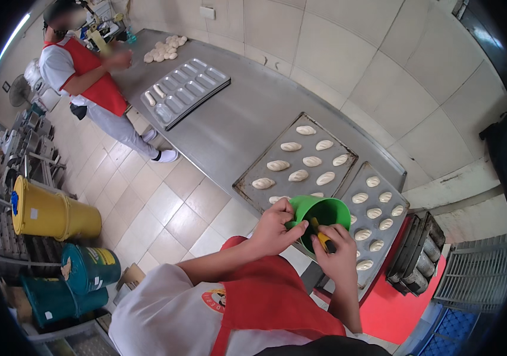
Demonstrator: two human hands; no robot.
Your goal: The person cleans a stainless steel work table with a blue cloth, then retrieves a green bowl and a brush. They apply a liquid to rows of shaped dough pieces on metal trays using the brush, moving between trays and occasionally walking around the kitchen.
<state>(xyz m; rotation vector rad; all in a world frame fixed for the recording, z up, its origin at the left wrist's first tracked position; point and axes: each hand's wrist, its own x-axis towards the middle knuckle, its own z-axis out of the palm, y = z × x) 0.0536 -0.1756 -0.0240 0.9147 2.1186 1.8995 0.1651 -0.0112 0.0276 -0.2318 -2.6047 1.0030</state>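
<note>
My left hand [275, 227] grips a green plastic jug [300, 205] at its handle and tilts its mouth towards me. A yellow-and-black-handled tool [324, 241] is in my right hand [341, 253]; its far end dips inside the jug and cannot be made out. Just beyond the jug, a dark-rimmed baking tray [267, 143] carries rows of slashed dough pieces [311, 161]. To its right lies a second baking tray [371, 196] with smaller slashed dough pieces [373, 213]. The jug hides the near corner of the first tray.
Both trays rest on a long steel table [235, 120] along a tiled wall. Further left are a moulded pan [178, 100] and dough balls [164, 50], near a co-worker [89, 80] in a red apron. Strapped loaf tins [418, 256] stand on a red surface [407, 311]; buckets [58, 209] stand left.
</note>
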